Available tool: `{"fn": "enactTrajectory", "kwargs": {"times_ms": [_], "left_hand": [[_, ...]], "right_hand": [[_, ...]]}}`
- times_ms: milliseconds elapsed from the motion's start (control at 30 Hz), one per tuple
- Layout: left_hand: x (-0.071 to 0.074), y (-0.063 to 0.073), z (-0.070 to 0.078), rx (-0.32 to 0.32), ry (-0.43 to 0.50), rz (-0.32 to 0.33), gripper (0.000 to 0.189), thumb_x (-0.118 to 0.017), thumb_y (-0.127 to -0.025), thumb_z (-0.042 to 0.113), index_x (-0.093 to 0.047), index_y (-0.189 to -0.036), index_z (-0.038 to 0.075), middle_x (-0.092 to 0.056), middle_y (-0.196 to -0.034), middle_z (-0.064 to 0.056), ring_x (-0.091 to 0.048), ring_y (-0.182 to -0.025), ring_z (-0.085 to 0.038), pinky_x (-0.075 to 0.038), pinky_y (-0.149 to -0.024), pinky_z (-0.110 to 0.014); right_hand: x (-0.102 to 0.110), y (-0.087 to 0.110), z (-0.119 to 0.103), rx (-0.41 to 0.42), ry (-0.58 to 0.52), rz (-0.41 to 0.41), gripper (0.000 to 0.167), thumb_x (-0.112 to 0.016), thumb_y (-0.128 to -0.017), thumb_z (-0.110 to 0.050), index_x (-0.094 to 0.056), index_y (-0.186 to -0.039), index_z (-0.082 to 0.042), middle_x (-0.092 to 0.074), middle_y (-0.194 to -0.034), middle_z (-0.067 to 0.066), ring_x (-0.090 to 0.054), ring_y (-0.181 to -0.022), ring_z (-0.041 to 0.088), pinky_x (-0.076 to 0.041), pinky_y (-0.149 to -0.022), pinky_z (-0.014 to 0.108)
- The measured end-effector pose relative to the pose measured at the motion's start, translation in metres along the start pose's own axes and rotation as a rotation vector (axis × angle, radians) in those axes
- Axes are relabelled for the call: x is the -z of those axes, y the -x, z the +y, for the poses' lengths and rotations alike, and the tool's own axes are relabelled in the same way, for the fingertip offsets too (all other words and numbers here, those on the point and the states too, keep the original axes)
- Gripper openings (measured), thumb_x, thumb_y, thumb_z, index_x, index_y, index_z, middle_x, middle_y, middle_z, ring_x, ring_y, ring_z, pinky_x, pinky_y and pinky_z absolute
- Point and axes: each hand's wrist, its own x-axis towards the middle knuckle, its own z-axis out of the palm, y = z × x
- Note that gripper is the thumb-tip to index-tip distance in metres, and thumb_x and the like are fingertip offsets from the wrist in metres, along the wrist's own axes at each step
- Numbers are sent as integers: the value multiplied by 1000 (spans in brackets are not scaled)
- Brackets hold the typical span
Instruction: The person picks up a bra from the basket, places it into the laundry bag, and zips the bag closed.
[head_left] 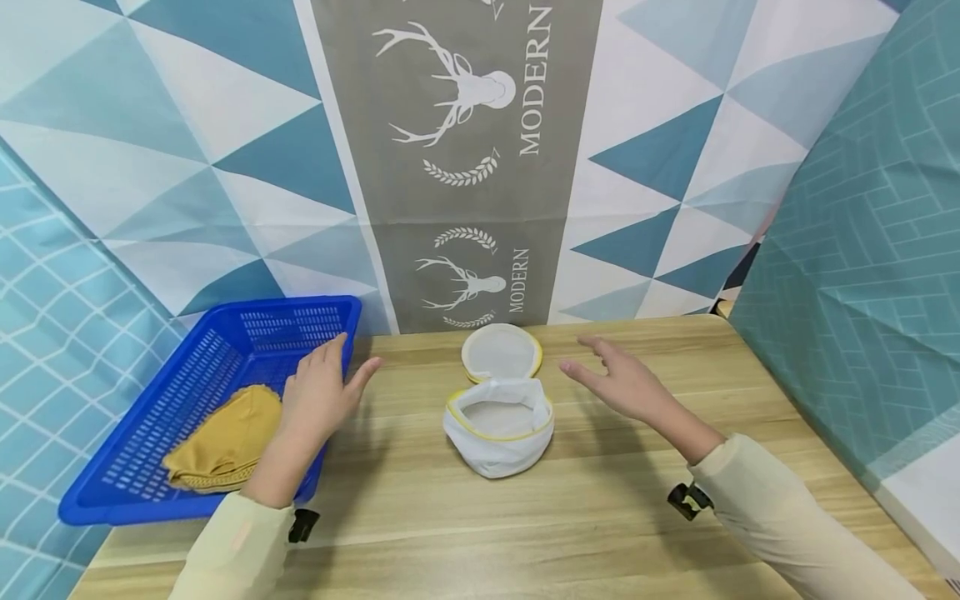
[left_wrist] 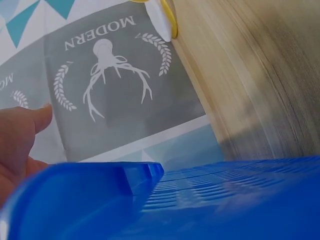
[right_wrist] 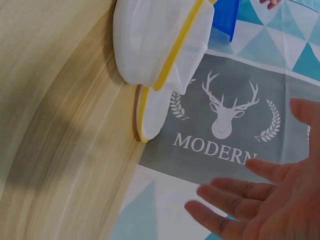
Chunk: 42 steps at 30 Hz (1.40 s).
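Note:
A white mesh laundry bag [head_left: 498,450] with yellow trim stands on the table, its round lid [head_left: 501,352] folded back towards the wall. My left hand [head_left: 318,396] is raised over the right side of a blue plastic basket [head_left: 315,307], thumb spread from the fingers and holding nothing. Inside that basket lies a crumpled mustard-yellow cloth [head_left: 228,437]. To the right of the bag, my right hand [head_left: 622,379] hovers above the wood with nothing in it. The right wrist view shows its fingers [right_wrist: 240,190] spread apart.
The wooden table [head_left: 420,533] meets a wall covering [head_left: 480,192] with deer heads and triangles along its back edge. A teal patterned panel [head_left: 862,275] borders the right side. Black wrist cameras [head_left: 690,500] are strapped below both sleeves.

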Motion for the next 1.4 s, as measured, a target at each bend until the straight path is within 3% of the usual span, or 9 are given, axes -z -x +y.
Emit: {"fn": "enactTrajectory", "kwargs": {"times_ms": [267,533,1300,1400], "left_hand": [[5,1,-8,14,89,38,77,-40,-94,55,-31,-141,-5,-37,-139,-32,-34,-126,-51,-30,-99,-65],[7,4,-19,20,150,2,69,-42,-96,48,-34,-140,-5,-38,-139,-32,-35,-126,-51,-31,-100,-62],[19,15,-53,70,173,-37,69,-39,-96,51,-38,-138,-4,-39,-137,-32,-39,-121,-50,-37,-93,-62],[21,17,-58,77,169,-36,69,-38,-96,51,-38,-137,-4,-41,-136,-32,-46,-115,-48,-41,-87,-59]], "right_hand": [[-3,0,2,-8,-52,-4,69,-49,-90,-57,-41,-139,-9,-48,-138,17,-56,-113,40,-48,-89,49],[-11,1,4,0,-81,-16,59,-53,-92,-46,-47,-134,-5,-54,-128,24,-59,-106,38,-51,-84,45],[-27,-2,7,-15,-136,33,50,-60,-89,-40,-54,-126,-6,-60,-119,21,-62,-97,31,-52,-77,40],[-30,-3,7,-21,-155,33,52,-61,-89,-38,-53,-128,-5,-60,-118,21,-62,-97,31,-52,-77,40]]}}
